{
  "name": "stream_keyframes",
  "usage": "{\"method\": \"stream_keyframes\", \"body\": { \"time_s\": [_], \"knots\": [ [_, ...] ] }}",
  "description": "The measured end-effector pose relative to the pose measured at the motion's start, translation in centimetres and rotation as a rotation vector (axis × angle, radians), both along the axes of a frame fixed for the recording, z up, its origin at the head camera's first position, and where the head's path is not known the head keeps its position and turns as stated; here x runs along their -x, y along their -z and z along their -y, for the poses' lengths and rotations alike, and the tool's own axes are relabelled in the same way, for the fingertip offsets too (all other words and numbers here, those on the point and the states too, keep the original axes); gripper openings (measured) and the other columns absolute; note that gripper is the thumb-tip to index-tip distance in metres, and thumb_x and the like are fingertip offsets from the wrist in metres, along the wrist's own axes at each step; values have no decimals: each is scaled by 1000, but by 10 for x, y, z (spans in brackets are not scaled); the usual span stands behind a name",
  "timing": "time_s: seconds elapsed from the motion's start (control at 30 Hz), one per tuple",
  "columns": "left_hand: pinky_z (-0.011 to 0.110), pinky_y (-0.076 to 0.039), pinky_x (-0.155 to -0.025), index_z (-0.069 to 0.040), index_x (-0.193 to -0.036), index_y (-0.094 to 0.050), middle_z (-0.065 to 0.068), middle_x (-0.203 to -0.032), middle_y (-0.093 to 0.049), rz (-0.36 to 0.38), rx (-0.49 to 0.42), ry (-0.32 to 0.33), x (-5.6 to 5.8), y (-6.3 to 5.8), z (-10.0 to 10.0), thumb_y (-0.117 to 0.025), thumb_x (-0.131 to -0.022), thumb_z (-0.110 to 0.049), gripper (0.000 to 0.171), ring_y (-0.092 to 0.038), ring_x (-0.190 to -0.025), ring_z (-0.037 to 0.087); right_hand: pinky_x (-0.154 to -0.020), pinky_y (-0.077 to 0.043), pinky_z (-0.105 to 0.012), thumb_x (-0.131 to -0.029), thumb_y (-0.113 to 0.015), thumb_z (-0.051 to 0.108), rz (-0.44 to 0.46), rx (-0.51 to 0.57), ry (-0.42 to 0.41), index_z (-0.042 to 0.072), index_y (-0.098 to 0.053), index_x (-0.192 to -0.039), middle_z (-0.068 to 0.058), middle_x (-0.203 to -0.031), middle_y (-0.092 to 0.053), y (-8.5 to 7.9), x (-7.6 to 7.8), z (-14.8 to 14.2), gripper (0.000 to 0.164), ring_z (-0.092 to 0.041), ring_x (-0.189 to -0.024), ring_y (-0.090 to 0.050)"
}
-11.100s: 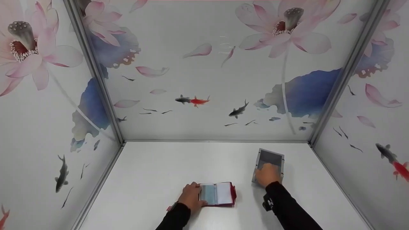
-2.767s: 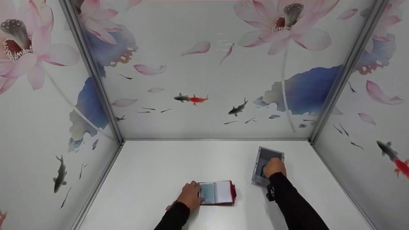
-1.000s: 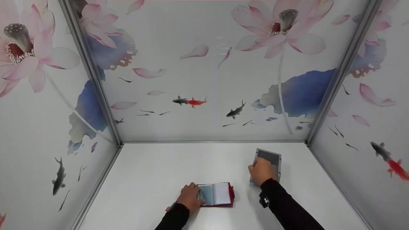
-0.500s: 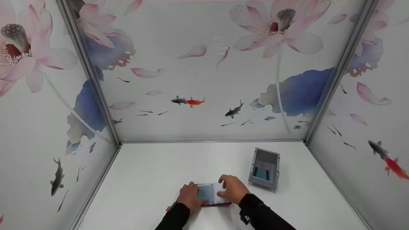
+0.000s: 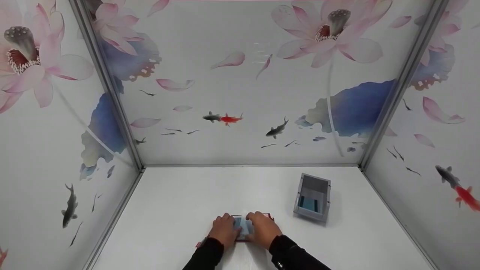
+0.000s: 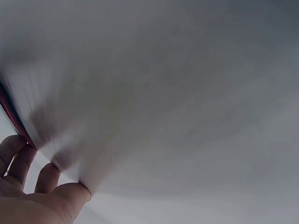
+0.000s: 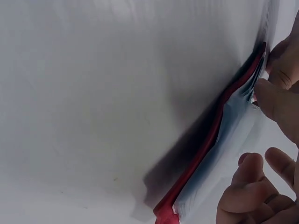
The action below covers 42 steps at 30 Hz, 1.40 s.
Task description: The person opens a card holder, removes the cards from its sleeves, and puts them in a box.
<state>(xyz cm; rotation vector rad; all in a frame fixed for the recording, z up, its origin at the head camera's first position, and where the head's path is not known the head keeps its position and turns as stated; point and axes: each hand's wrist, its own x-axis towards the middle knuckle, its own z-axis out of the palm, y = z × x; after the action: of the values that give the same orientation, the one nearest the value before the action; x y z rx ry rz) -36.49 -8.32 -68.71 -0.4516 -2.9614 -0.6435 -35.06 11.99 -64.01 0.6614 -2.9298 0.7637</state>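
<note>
A red-covered card holder [image 7: 205, 144] with clear sleeve pages lies spread on the white table. My left hand [image 5: 224, 228] grips its left end, thumb at the near edge and fingers at the far one. Over the pages is my right hand [image 5: 263, 229], thumb and forefinger at either edge of a thin pale sheet [image 5: 245, 228]; whether that is a loose card or a sleeve page I cannot tell. The right wrist view shows the thumb touching the sleeves and other fingers [image 7: 247, 191] curled. My right hand hides most of the right page.
To the right behind my right hand stands a grey open box [image 5: 312, 197] with a blue card [image 5: 309, 204] lying inside, dark bands at its ends. White panels printed with lotus flowers and fish enclose the table [image 5: 180, 195] at back and sides, joined by metal posts [image 5: 108, 84].
My right hand has left the grey box and come left onto the open card holder, reaching its middle. The blue card in the box has come into sight. My left hand stays put.
</note>
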Motion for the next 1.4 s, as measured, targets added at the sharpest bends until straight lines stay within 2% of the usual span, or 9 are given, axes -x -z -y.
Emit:
{"method": "stream_keyframes", "body": {
  "time_s": [0.17,0.33,0.5,0.63,0.83,0.97,1.13,1.3,1.4],
  "knots": [
    [56,-56,-103,3,-123,-74,15,-119,-70,-49,-20,25,-1,1,2,-69,-111,-18,24,-65,-108,37,-90,-66,-46,-84,-101,22,-17,-7,58,12,-72,-139,-8,-116,-71,3,-1,-3,63,-14,-93,-65],
    [54,-57,-107,3,-129,-74,15,-124,-71,-67,-6,3,-2,3,1,-72,-104,-6,27,-66,-112,37,-84,-64,-38,-91,-95,16,-19,16,88,14,-73,-143,-6,-112,-67,3,1,-7,57,-11,-87,-59],
    [52,-57,-107,1,-129,-75,14,-123,-72,-87,23,-21,-3,6,1,-74,-103,-6,27,-67,-111,35,-80,-62,-38,-94,-91,10,25,4,111,7,-82,-118,-3,-101,-70,3,4,-12,25,-12,-85,-63],
    [52,-58,-106,0,-128,-76,13,-122,-72,-99,36,-25,-1,11,2,-79,-101,-9,28,-67,-110,35,-76,-60,-39,-94,-87,3,35,-8,72,4,-84,-103,-3,-90,-74,7,7,-16,10,-14,-80,-64],
    [53,-58,-106,-2,-130,-75,13,-125,-71,-63,17,-23,2,15,2,-83,-102,-16,32,-66,-113,35,-83,-65,-42,-96,-85,-1,71,21,9,4,-85,-99,-5,-95,-82,14,13,-17,7,-18,-88,-74],
    [54,-57,-110,-3,-135,-74,12,-130,-71,13,0,-14,-3,1,2,-82,-104,-21,36,-66,-119,35,-91,-67,-47,-95,-81,-6,115,72,-11,4,-85,-100,-6,-101,-84,14,16,-18,12,-23,-97,-79],
    [57,-56,-112,-2,-138,-73,13,-130,-69,103,-51,16,-10,-22,3,-84,-104,-22,41,-64,-122,37,-78,-66,-35,-98,-79,-1,277,249,26,0,-85,-108,-6,-99,-82,11,18,-21,11,-16,-87,-75],
    [55,-56,-111,-5,-139,-73,12,-130,-67,96,-47,13,-3,-6,3,-86,-103,-28,44,-63,-122,36,-57,-59,-23,-104,-75,8,494,472,130,-7,-82,-122,-12,-91,-83,7,17,-25,24,-9,-60,-69],
    [55,-55,-110,-6,-137,-74,11,-129,-67,66,-42,15,2,5,4,-87,-101,-29,45,-63,-121,36,-57,-59,-22,-104,-75,9,543,539,160,-10,-80,-126,-15,-92,-84,5,15,-24,30,-9,-60,-68]
  ]
}}
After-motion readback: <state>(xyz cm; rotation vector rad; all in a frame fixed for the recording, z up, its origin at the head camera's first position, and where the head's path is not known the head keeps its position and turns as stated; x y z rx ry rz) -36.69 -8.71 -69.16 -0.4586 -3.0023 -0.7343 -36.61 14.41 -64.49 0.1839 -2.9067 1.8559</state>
